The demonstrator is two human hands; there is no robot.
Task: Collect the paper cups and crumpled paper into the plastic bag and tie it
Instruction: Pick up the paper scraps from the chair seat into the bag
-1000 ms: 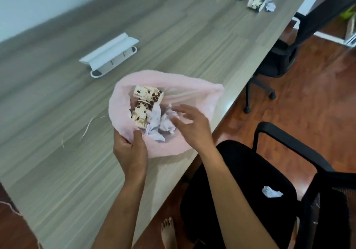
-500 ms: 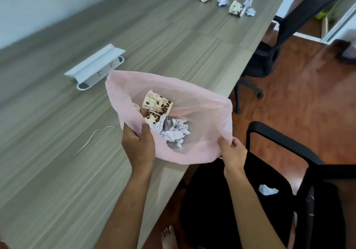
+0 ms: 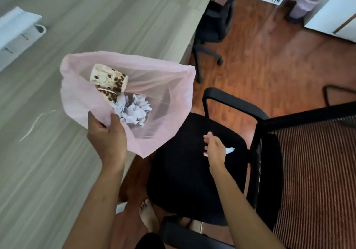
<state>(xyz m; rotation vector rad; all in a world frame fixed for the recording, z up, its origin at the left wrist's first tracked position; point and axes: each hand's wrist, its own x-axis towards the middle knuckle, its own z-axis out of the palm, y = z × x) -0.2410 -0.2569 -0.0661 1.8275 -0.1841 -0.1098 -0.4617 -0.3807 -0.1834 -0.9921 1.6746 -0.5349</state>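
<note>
Gripping the pink plastic bag (image 3: 81,98) rim with my left hand (image 3: 107,135), my open right hand (image 3: 214,148) hovers over crumpled paper (image 3: 230,150) on the chair seat (image 3: 183,171) beside the bag

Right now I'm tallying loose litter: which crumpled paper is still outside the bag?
The small white crumpled paper on the black chair seat, beside the open right hand. The other wads sit inside the pink bag.

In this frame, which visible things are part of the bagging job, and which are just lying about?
Part of the job:
- translucent pink plastic bag, gripped by left hand
- bean-print paper cups inside it
- crumpled white paper inside it
- white paper scrap on black chair seat, beside open right hand

Lying about:
- white folded stand
- thin string
- pale waste bin
</note>
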